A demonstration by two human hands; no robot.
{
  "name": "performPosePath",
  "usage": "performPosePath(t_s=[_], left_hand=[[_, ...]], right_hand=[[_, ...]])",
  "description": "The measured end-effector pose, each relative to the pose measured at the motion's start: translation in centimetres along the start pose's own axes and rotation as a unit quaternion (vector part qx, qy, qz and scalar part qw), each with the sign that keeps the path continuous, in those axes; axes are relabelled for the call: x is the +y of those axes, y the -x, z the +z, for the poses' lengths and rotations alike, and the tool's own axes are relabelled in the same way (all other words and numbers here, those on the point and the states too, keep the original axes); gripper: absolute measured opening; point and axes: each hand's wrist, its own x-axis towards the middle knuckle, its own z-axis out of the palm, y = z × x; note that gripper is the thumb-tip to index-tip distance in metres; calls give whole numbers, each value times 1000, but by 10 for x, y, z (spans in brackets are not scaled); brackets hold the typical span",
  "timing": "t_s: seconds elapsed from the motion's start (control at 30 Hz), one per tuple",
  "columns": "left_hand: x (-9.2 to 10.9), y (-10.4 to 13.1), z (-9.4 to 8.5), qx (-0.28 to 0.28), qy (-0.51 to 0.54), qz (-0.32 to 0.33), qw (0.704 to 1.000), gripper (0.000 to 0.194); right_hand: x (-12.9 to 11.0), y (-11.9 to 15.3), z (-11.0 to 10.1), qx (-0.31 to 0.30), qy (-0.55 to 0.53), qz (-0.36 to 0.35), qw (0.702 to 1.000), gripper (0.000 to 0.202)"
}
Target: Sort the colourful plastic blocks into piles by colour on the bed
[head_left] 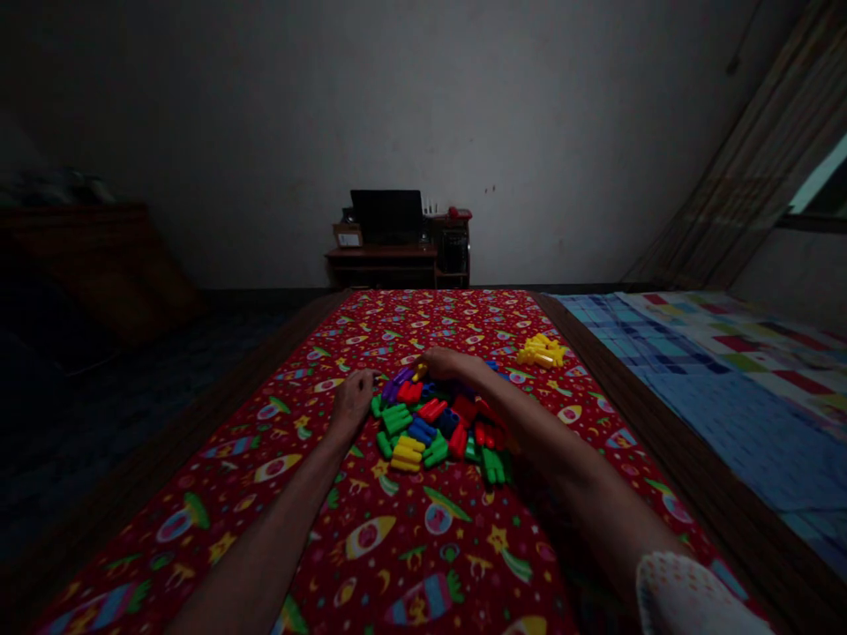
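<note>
A heap of plastic building blocks (431,430) in red, green, blue, yellow and purple lies on the red patterned cloth (371,538). My right hand (445,362) reaches over to the far side of the heap, its fingertips pinched on a yellow block (419,373); part of its grip is hidden by the hand itself. Just left of the heap, my left hand (354,396) rests on the cloth with curled fingers, and I see nothing in it. Purple blocks (399,384) lie between the two hands.
A separate cluster of yellow blocks (543,351) sits on the cloth to the right. Beyond the far edge stands a desk (380,253) with a dark monitor (387,216). A blue plaid sheet (652,339) spreads on the right, and a wooden cabinet (99,265) stands left.
</note>
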Motion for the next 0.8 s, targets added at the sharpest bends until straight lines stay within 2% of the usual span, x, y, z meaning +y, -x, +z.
performPosePath(t_s=[0.1, 0.2, 0.27, 0.37, 0.5, 0.6, 0.73, 0.8], left_hand=[[2, 1, 0, 0, -2, -7, 1000, 45], [4, 1, -1, -4, -5, -14, 1000, 44], [5, 1, -2, -6, -9, -13, 1000, 43], [5, 1, -1, -5, -12, -9, 1000, 44], [2, -1, 0, -5, -19, -12, 1000, 46], [3, -1, 0, -5, -28, -10, 1000, 46], [6, 0, -2, -12, -35, -10, 999, 47], [7, 0, -3, -14, -38, -14, 999, 46]], right_hand=[[6, 6, 5, 22, 7, -3, 1000, 28], [10, 20, 8, 69, 2, 9, 998, 33], [11, 28, 9, 113, -13, 19, 993, 38], [18, 40, 6, 194, -38, 35, 980, 34], [46, 66, -5, 295, -85, 92, 947, 29], [72, 93, -13, 291, -170, 136, 932, 25], [93, 118, -20, 244, -323, 70, 912, 39], [99, 121, -24, 261, -336, 72, 902, 45]])
